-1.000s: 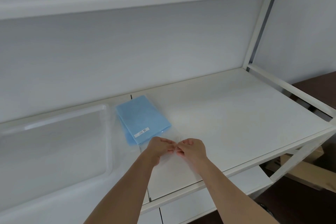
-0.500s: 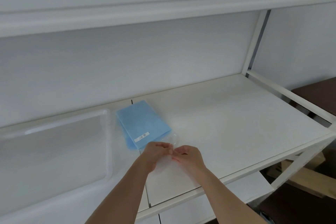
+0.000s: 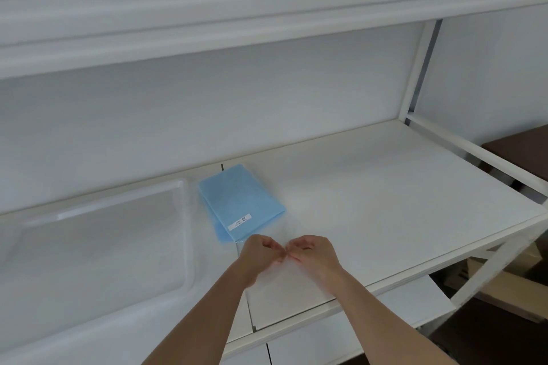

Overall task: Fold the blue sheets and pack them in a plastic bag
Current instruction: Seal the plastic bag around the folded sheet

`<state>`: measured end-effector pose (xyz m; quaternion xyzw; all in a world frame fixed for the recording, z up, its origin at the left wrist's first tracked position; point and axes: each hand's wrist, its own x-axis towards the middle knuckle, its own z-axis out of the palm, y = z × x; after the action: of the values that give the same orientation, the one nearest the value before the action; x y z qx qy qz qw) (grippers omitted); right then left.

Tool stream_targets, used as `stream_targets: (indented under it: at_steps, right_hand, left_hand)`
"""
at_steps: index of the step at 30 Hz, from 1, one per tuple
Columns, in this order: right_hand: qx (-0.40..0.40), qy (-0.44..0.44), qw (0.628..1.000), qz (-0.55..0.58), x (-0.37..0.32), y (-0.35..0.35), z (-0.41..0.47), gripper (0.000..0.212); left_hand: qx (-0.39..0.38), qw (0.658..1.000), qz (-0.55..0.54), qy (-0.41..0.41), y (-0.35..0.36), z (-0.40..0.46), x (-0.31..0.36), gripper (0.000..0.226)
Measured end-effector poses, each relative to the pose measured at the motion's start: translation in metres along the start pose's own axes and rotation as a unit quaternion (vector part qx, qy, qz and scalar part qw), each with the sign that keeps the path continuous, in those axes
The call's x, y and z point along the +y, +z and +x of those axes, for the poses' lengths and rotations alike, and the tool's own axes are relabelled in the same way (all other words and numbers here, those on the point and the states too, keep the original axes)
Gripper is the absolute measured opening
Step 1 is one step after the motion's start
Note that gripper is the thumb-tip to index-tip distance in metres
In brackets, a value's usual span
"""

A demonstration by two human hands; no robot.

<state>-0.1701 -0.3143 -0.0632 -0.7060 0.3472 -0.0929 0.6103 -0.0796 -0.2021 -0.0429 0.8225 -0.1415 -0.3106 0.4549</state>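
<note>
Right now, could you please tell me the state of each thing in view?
blue sheets: folded, lying flat inside the plastic bag
plastic bag: lying on the table, open end pinched
left hand: pinching the bag's edge
right hand: pinching the bag's edge
clear tray: on the table, nothing visible inside

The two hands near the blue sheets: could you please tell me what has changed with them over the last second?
Very little. The left hand and right hand still meet fingertip to fingertip, pinching the near edge of the clear plastic bag; they have only shifted slightly while working it. The folded blue sheets with their white label stay flat just beyond the hands, and the clear tray to the left has not moved.
</note>
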Motion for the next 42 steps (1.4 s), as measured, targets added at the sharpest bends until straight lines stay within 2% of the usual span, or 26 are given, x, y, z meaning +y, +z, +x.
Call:
stream_targets:
  at_steps: [4, 6, 10, 15, 18, 25, 28, 31, 35, 38, 40, 42]
  right_hand:
    - [-0.015, 0.002, 1.0, 0.002, 0.0, 0.0, -0.001, 0.01]
    - [-0.013, 0.003, 1.0, -0.003, -0.001, 0.001, -0.003, 0.004]
    - [-0.006, 0.021, 1.0, -0.017, -0.003, 0.004, -0.001, 0.003]
    - [0.006, 0.021, 0.999, -0.04, -0.002, 0.004, 0.001, 0.011]
    - [0.012, 0.017, 0.998, -0.057, -0.001, 0.004, 0.002, 0.008]
    - [0.003, 0.0, 1.0, -0.011, 0.003, 0.005, 0.0, 0.005]
    - [-0.029, 0.008, 0.998, 0.049, -0.001, 0.002, -0.004, 0.022]
    - [-0.045, 0.015, 0.995, 0.087, -0.001, -0.001, -0.005, 0.033]
    - [-0.043, 0.033, 0.98, 0.191, 0.004, -0.007, -0.005, 0.023]
    - [-0.023, 0.022, 0.972, 0.234, 0.009, -0.013, -0.009, 0.013]
    - [-0.014, 0.02, 0.974, 0.224, 0.012, -0.015, -0.01, 0.013]
    - [-0.008, 0.024, 0.977, 0.21, 0.014, -0.015, -0.008, 0.012]
  left_hand:
    - [-0.001, 0.999, -0.049, -0.006, -0.003, -0.001, -0.002, 0.004]
    - [-0.003, 0.999, -0.053, -0.006, -0.003, 0.001, -0.003, 0.004]
    - [-0.017, 0.998, -0.059, -0.013, -0.003, 0.0, -0.001, 0.007]
    - [-0.011, 0.998, -0.054, -0.026, -0.002, 0.003, -0.003, 0.01]
    - [-0.009, 0.998, -0.063, -0.027, -0.003, 0.005, -0.003, 0.01]
    - [0.014, 0.994, -0.103, -0.033, -0.001, 0.006, -0.004, 0.009]
    - [0.019, 0.993, -0.106, -0.043, 0.002, 0.005, 0.001, 0.01]
    - [0.012, 0.987, -0.153, -0.049, 0.006, 0.006, 0.01, 0.013]
    - [0.003, 0.977, -0.211, -0.035, 0.015, 0.005, 0.021, 0.012]
    - [0.014, 0.987, -0.162, -0.011, 0.023, 0.002, 0.023, 0.019]
    - [0.003, 0.994, -0.111, -0.005, 0.028, 0.001, 0.019, 0.024]
    - [-0.018, 0.998, -0.052, -0.003, 0.03, 0.001, 0.013, 0.02]
